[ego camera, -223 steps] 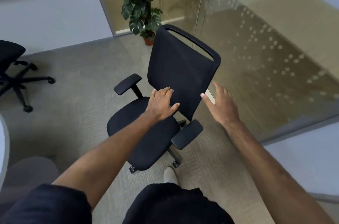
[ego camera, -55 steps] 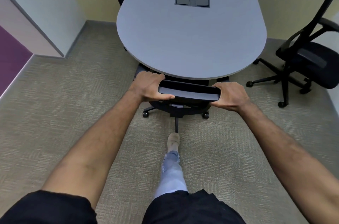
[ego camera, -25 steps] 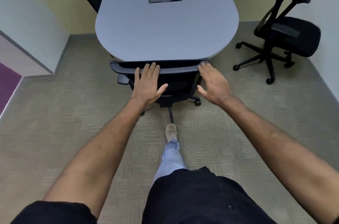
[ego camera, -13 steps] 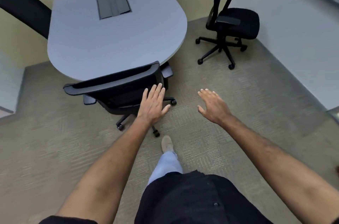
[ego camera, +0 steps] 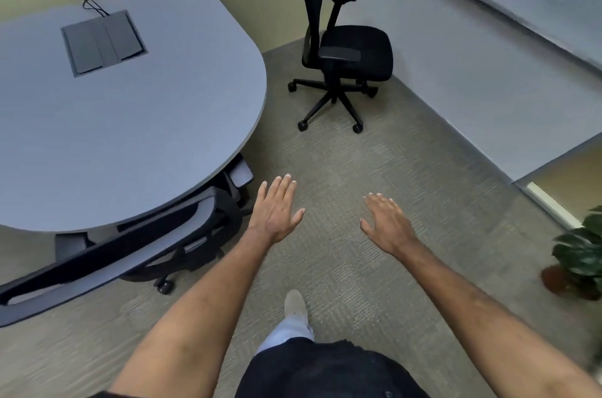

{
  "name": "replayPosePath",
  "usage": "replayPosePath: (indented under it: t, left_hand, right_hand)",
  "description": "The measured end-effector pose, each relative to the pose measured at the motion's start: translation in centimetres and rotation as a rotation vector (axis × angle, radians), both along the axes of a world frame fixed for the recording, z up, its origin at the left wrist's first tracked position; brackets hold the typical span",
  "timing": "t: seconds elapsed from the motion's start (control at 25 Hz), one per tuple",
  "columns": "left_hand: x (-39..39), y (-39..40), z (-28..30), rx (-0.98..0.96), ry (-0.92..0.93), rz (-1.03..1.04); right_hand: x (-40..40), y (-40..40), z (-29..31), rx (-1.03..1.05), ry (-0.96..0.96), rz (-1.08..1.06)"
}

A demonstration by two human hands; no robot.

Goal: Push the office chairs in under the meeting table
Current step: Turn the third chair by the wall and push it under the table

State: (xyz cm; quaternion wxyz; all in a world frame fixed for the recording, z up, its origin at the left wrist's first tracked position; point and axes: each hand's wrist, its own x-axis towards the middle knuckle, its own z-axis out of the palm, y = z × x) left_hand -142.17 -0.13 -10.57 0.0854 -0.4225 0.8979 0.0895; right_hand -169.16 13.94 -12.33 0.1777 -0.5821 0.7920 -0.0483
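Observation:
The grey meeting table (ego camera: pixel 136 124) with a rounded end fills the upper left. A black office chair (ego camera: pixel 107 254) is tucked under its near edge, with only the backrest and wheels showing. A second black office chair (ego camera: pixel 345 46) stands apart from the table at the far side, near the wall corner, its seat facing right. My left hand (ego camera: pixel 277 210) hovers open above the carpet, just right of the tucked chair and not touching it. My right hand (ego camera: pixel 387 225) is open too, over bare carpet.
A cable box (ego camera: pixel 102 42) with black cables sits in the tabletop. A potted plant (ego camera: pixel 580 254) stands at the right edge by a glass wall. Grey walls close the far right corner. Carpet (ego camera: pixel 374 166) stretches between me and the second chair.
Both hands have let go of the tucked chair's backrest and opened. My view has swung right, so the second chair is now nearer the middle and the plant has come into view.

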Motion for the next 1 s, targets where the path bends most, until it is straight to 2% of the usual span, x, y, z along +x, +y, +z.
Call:
replayPosePath:
  t: [0.48, 0.84, 1.0]
  left_hand:
    - [-12.5, -22.4, 4.1, -0.105, 0.033, -0.084]
    - [-26.1, -40.4, 3.9, -0.107, 0.042, 0.038]
    - [-31.4, -47.2, 4.6, -0.123, 0.117, 0.104]
  right_hand:
    - [-11.6, -16.4, 3.0, -0.133, -0.001, -0.154]
    - [-26.2, -36.4, 2.5, -0.188, -0.041, -0.095]
    - [-32.0, -45.7, 3.5, -0.192, -0.031, -0.025]
